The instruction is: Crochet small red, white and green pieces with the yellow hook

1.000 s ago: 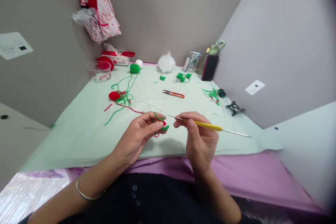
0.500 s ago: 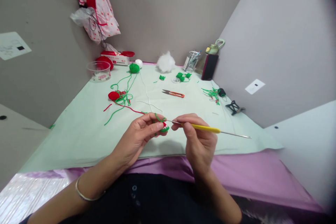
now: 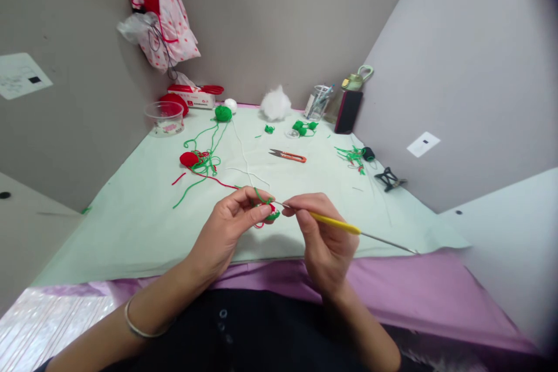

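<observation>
My left hand (image 3: 231, 222) pinches a small crochet piece (image 3: 273, 215) of green, red and white yarn between thumb and fingers. Its lower part shows; the rest is hidden by the fingertips. My right hand (image 3: 325, 238) is closed around the yellow grip of a crochet hook (image 3: 337, 222). The hook's thin metal tip reaches the top of the piece, beside my left fingertips; whether it sits inside a loop is too small to tell. Green yarn passes over my left fingers. Red yarn (image 3: 222, 182) and white yarn (image 3: 244, 157) run back across the table from the piece.
Thread snips (image 3: 288, 156) lie mid-table. Behind them are white stuffing (image 3: 276, 103) and small green crochet pieces (image 3: 304, 127). Left are a red yarn ball (image 3: 189, 159), a green yarn ball (image 3: 223, 113) and a plastic tub (image 3: 164, 118). Right are yarn scraps (image 3: 355, 156) and a black stand (image 3: 389, 178).
My right hand has shifted slightly left, and the crochet hook has tilted, its rear end dropping lower. My left hand with the crochet piece has barely moved.
</observation>
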`<state>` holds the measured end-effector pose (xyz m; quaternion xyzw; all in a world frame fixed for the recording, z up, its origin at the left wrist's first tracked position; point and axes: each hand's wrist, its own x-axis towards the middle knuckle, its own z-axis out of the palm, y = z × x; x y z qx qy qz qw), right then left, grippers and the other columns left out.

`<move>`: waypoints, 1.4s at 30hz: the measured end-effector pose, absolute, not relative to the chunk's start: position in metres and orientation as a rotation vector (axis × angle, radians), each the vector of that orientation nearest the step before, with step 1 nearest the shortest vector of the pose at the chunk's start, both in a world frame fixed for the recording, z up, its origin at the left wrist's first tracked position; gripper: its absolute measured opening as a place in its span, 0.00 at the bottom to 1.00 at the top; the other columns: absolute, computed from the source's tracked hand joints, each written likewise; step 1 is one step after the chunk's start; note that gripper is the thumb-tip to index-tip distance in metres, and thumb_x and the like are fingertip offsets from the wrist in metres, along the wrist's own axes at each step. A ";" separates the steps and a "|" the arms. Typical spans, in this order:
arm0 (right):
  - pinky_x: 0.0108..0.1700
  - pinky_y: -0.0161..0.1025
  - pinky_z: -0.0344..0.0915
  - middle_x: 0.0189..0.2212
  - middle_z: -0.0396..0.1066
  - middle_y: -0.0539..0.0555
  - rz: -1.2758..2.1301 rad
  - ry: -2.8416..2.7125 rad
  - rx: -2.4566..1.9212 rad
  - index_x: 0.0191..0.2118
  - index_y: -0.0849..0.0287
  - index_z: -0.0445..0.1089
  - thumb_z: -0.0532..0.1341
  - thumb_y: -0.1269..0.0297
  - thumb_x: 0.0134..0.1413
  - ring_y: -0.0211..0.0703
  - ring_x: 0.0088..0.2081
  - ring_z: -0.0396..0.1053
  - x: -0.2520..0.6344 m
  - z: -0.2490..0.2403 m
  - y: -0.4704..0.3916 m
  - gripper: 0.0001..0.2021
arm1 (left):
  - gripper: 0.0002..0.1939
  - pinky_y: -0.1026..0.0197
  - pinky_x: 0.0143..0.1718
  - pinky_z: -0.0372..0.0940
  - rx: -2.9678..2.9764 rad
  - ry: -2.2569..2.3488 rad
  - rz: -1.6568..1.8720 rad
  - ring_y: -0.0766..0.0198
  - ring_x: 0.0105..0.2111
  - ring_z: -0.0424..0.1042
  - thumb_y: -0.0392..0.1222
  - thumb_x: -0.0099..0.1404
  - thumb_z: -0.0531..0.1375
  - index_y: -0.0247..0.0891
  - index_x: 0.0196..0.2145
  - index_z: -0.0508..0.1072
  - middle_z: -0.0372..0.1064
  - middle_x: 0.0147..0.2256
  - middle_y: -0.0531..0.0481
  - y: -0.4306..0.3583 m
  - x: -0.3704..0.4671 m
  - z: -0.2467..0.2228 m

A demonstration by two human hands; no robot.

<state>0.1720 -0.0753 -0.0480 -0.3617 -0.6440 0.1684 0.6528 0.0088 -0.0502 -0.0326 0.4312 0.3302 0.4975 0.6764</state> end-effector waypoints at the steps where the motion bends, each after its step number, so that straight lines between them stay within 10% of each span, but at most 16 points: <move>1: 0.42 0.46 0.74 0.37 0.80 0.53 0.347 -1.482 -0.820 0.48 0.50 0.78 0.61 0.73 0.68 0.45 0.40 0.77 0.172 -0.048 -0.076 0.11 | 0.06 0.61 0.39 0.66 0.980 0.740 1.133 0.65 0.34 0.72 0.42 0.61 0.73 0.40 0.36 0.82 0.74 0.33 0.53 -0.050 0.009 -0.033; 42: 0.41 0.43 0.71 0.38 0.78 0.52 0.405 -1.504 -0.749 0.48 0.54 0.78 0.60 0.77 0.68 0.42 0.40 0.75 0.177 -0.048 -0.076 0.13 | 0.08 0.65 0.39 0.63 0.873 0.709 1.060 0.68 0.33 0.72 0.41 0.59 0.74 0.39 0.34 0.80 0.73 0.31 0.56 -0.050 0.010 -0.032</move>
